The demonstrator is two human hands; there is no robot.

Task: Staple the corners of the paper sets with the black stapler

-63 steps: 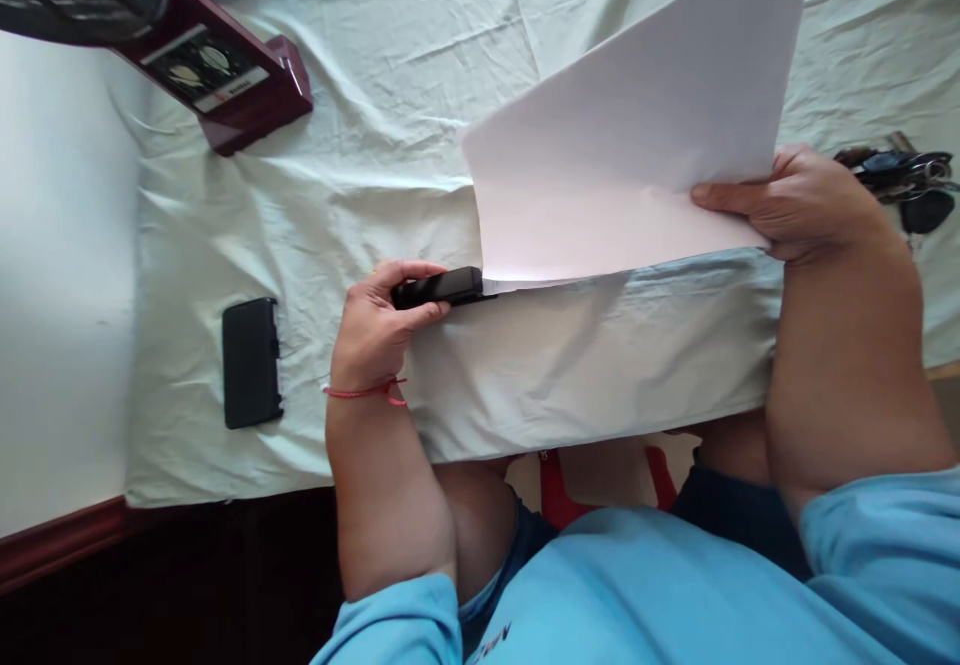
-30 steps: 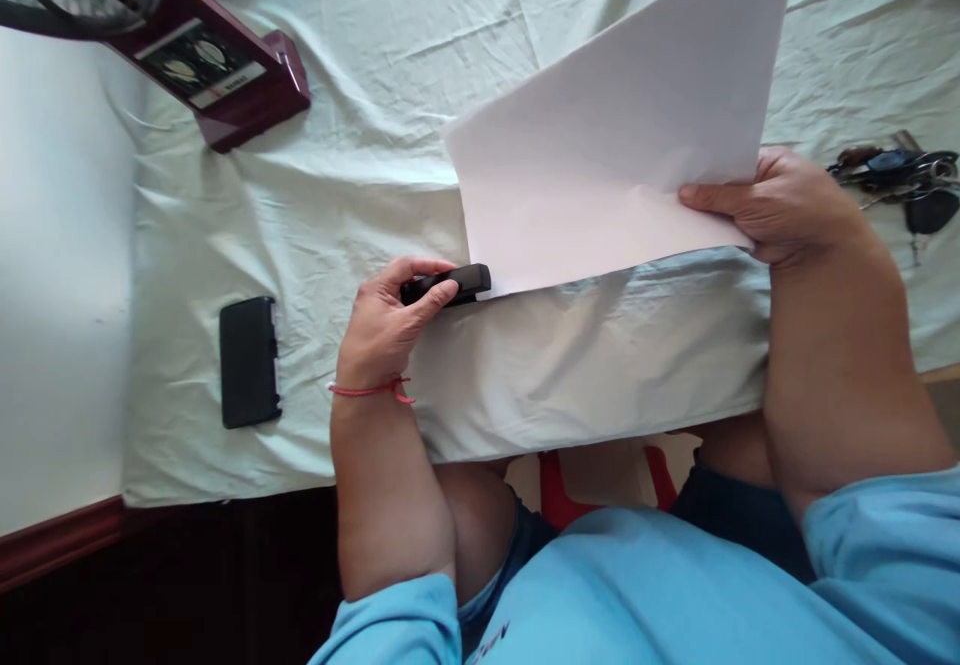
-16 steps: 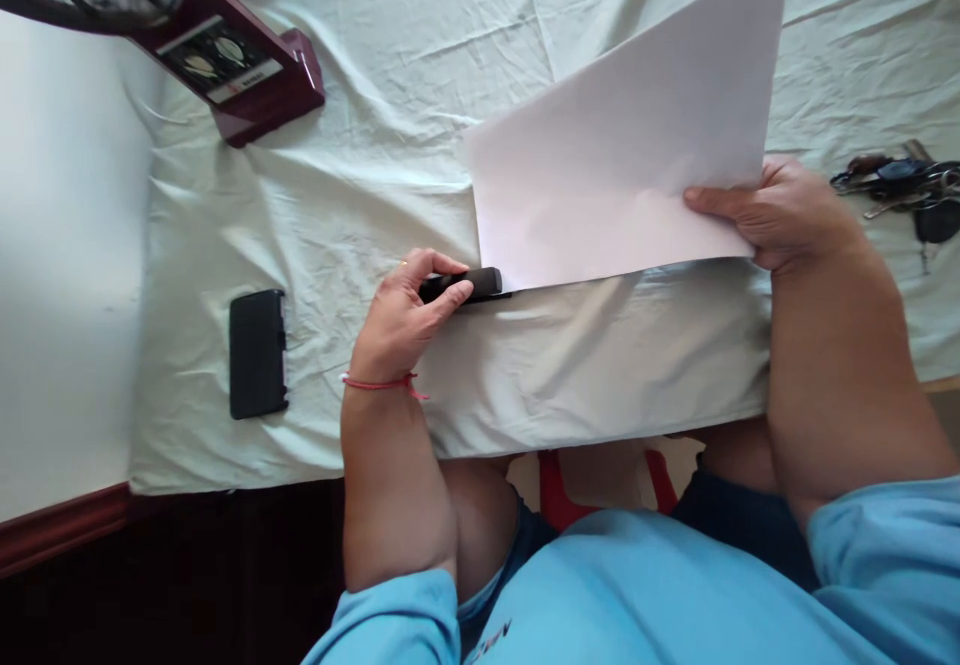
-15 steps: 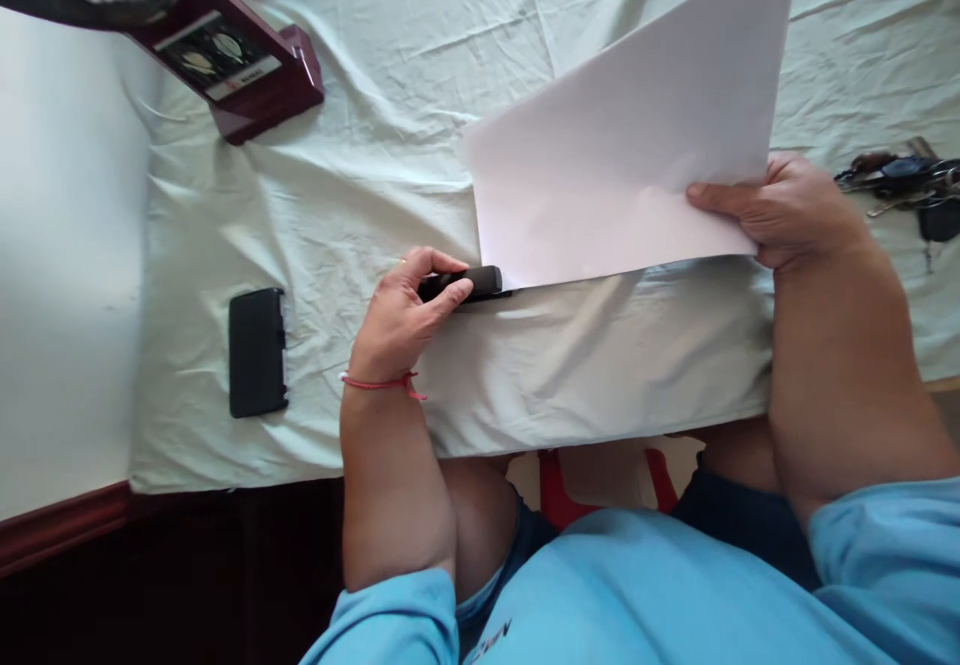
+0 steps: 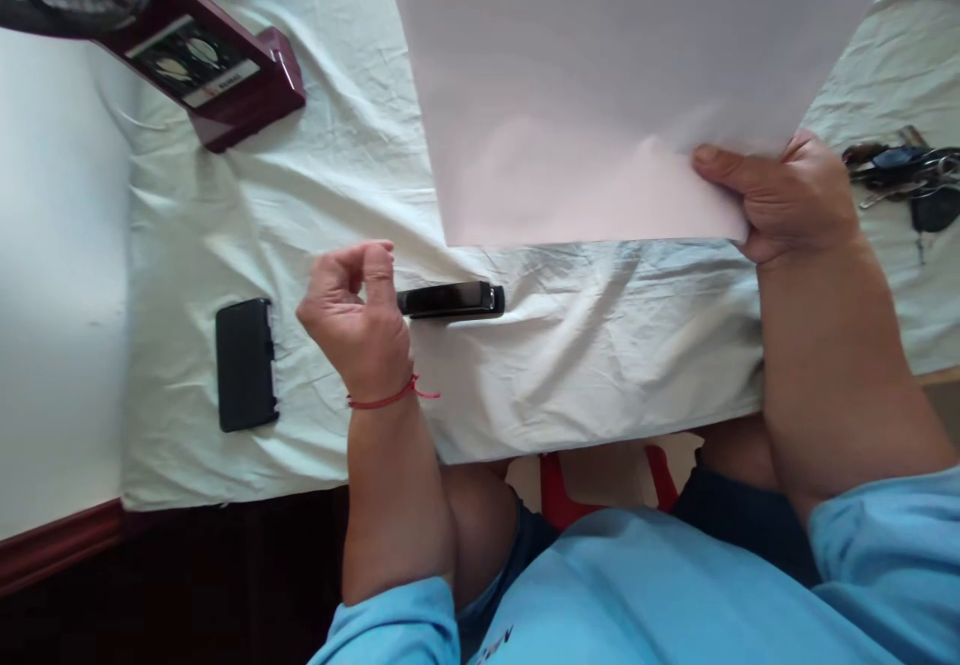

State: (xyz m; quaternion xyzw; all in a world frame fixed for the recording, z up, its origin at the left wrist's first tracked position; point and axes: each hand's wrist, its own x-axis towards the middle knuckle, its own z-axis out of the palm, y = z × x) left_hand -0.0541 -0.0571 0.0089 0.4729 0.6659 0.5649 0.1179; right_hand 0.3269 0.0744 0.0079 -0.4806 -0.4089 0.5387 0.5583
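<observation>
My right hand [image 5: 795, 195] grips white paper sheets [image 5: 585, 95] at their near right corner, thumb on top and fingers underneath. The paper is lifted above the cloth, its far part running out of view at the top. Below its near edge a black stapler [image 5: 454, 299] lies on the cloth, its rear end hidden behind my left hand. My left hand [image 5: 358, 310], with a red string at the wrist, is closed beside the stapler, thumb pressed to the curled fingers. Whether something small sits in that pinch I cannot make out.
A pale cloth [image 5: 600, 345] covers the table. On the left lie a black phone-like case [image 5: 246, 365] and a maroon fan [image 5: 232, 95] stands behind it. A bunch of keys [image 5: 911, 175] is at the right. A white wall [image 5: 60, 275] borders the left side.
My left hand has let go of the stapler and moved left, its fingers curling shut. The paper has come away from the stapler and risen toward the camera in my right hand.
</observation>
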